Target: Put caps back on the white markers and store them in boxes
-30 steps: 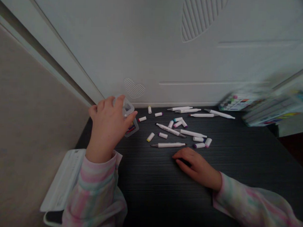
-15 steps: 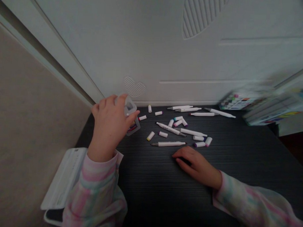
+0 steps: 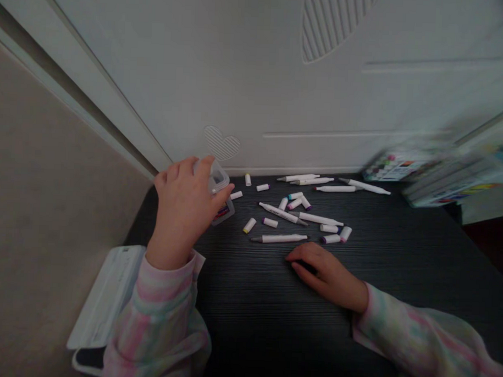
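At the far left of the dark surface (image 3: 247, 320), the left hand (image 3: 182, 213) has its grip around a clear box (image 3: 219, 179), probably light, stiff and slick, best held across opposite walls. The right hand (image 3: 326, 276) keeps a narrow grip, nothing visible inside, near white markers (image 3: 278, 239) and smaller caps (image 3: 270, 222).

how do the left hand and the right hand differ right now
The left hand clasps a clear plastic case; the right hand shows nothing in its grip. The left hand's fingers arch over the case, while the right hand lies loosely bent on the dark tabletop. Both come out of striped pastel sleeves.
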`<state>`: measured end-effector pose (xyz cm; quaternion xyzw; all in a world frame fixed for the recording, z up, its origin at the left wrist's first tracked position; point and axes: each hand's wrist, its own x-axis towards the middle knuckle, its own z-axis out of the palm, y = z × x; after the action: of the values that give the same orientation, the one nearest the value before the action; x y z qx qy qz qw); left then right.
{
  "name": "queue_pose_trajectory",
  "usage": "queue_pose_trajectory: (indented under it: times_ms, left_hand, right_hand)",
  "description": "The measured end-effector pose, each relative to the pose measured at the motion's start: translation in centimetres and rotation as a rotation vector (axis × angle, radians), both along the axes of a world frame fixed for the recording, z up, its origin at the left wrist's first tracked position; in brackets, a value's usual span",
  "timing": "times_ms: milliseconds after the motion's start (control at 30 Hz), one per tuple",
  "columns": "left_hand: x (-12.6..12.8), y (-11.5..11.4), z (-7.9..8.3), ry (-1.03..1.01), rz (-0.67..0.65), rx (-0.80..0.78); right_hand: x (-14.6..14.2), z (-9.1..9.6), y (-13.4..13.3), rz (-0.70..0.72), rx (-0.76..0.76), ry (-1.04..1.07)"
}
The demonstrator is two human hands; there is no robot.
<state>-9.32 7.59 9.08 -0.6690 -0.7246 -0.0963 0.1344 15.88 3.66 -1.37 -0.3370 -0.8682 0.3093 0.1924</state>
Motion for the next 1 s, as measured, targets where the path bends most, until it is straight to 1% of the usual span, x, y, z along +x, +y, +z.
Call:
queue_pose_trajectory:
  times_ms: [500,733,1000]
  left_hand:
    - [0.64,-0.45,-0.48,0.012,-0.091,0.058]
    - [0.70,-0.37,-0.47,0.000,-0.093,0.053]
    - [0.94,-0.53,-0.30,-0.012,-0.058,0.041]
  right_hand:
    - [-0.26,0.38,0.11,-0.002,-0.003,0.000]
    - [-0.21,0.20,0.09,-0.007,0.000,-0.003]
    - [-0.21,0.13,0.13,-0.006,0.007,-0.006]
